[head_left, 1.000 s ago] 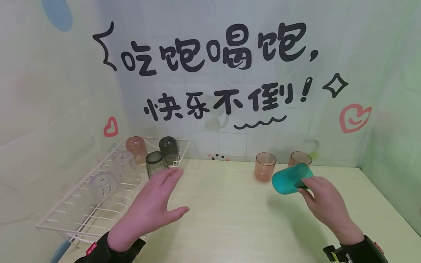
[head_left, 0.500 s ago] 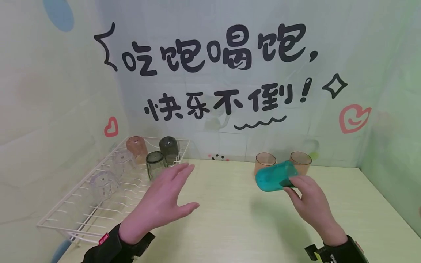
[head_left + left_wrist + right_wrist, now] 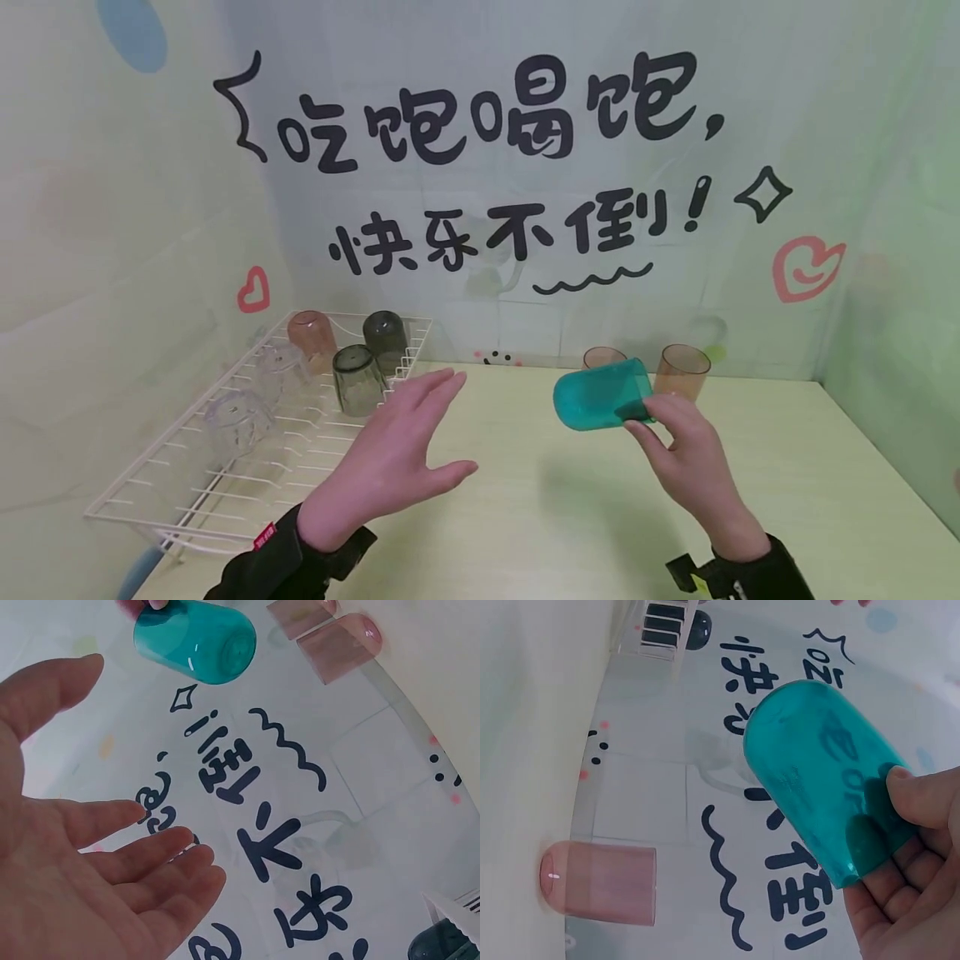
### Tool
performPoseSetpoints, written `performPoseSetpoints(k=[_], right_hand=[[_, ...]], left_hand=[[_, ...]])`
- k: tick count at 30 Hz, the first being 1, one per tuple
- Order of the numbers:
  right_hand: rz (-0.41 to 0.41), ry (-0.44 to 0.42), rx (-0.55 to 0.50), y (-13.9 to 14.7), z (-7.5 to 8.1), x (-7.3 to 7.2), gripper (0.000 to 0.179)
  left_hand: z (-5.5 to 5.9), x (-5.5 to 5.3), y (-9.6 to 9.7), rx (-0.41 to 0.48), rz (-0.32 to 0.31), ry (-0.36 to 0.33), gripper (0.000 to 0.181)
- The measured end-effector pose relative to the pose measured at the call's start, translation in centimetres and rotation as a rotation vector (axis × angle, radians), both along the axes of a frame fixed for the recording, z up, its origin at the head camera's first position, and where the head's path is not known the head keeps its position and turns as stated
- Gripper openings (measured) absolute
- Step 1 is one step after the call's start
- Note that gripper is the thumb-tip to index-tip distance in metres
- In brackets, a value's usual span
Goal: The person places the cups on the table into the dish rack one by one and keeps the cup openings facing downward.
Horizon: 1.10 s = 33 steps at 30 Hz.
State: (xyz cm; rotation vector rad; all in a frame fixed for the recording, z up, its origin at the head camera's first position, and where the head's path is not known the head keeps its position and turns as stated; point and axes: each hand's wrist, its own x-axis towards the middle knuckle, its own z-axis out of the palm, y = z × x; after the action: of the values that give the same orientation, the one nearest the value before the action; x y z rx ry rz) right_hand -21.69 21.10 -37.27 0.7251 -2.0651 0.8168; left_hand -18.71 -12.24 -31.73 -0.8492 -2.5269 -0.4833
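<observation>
Teal cup [image 3: 596, 396] lies sideways, pinched by the right hand [image 3: 693, 471] above the tabletop [image 3: 502, 525]; left hand [image 3: 386, 462], fingers outstretched, nears the left-edge rack [image 3: 189, 414].

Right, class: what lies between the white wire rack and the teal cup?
In the head view, the left hand shows between the white wire rack and the teal cup, with bare tabletop visible between hand and cup.

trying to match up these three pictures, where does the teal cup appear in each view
Head: the teal cup is right of centre, below mid-height, held in the right hand.
Left wrist: the teal cup is at the top, a little left of centre.
Right wrist: the teal cup is right of centre, around mid-height.
Shared landmark: the black wavy line on the backdrop, in all three.
</observation>
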Motion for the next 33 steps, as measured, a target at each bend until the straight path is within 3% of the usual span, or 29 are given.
performPoseSetpoints(k=[13, 22, 33], right_hand=[[0.077, -0.145, -0.194, -2.1, 0.2, 1.2, 0.029], [0.159, -0.331, -0.363, -3.4, 0.2, 1.8, 0.021], [0.218, -0.530, -0.502, -4.6, 0.8, 3.3, 0.020]], left_hand=[[0.0, -0.4, 1.8, 0.036, -0.028, -0.013, 0.088], [-0.4, -0.6, 3.3, 0.078, -0.080, -0.024, 0.089], [-1.1, -0.5, 5.1, 0.234, -0.131, -0.050, 0.089]])
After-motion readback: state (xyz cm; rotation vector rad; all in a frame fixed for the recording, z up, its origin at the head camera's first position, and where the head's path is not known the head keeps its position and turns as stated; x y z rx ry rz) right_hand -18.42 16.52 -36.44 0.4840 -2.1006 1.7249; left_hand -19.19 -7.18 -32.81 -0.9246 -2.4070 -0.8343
